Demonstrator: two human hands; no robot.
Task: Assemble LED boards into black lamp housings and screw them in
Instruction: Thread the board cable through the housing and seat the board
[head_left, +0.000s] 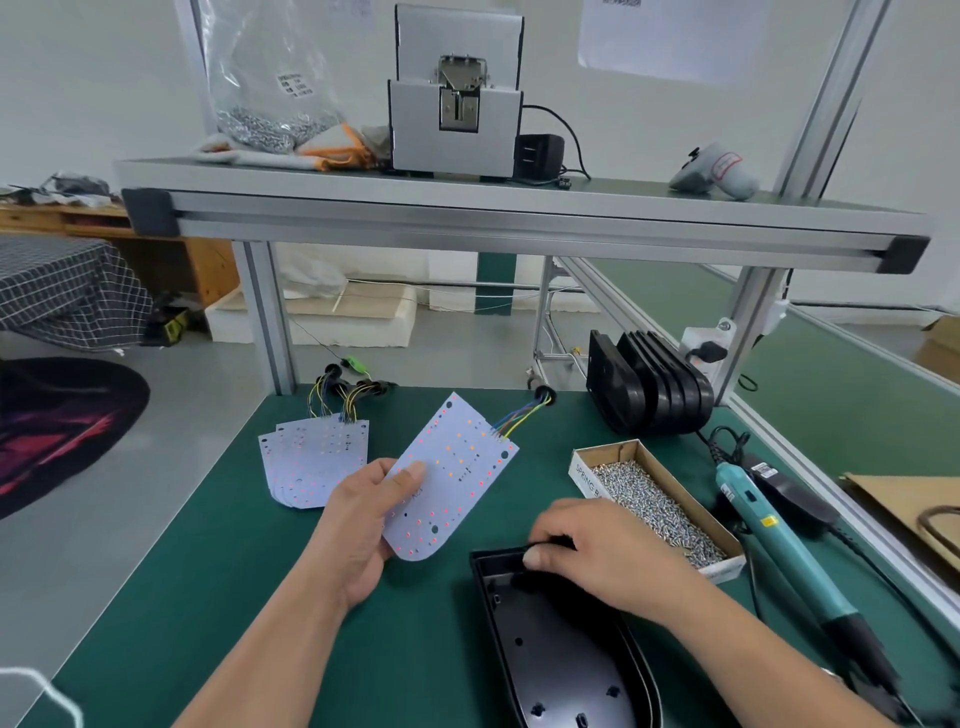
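Note:
My left hand (363, 519) grips a white LED board (457, 467) by its lower left edge, thumb on top, holding it tilted above the green mat. Coloured wires (522, 413) trail from the board's far corner. An open black lamp housing (561, 660) lies on the mat at the front. My right hand (597, 551) holds the housing's far rim, fingers curled over the edge. A stack of more LED boards (311, 457) with wires lies to the left.
A cardboard box of screws (660, 504) sits right of my right hand. A teal electric screwdriver (779, 540) lies further right. Several black housings (649, 389) stand stacked at the back right. A screw feeder machine (456, 98) stands on the upper shelf.

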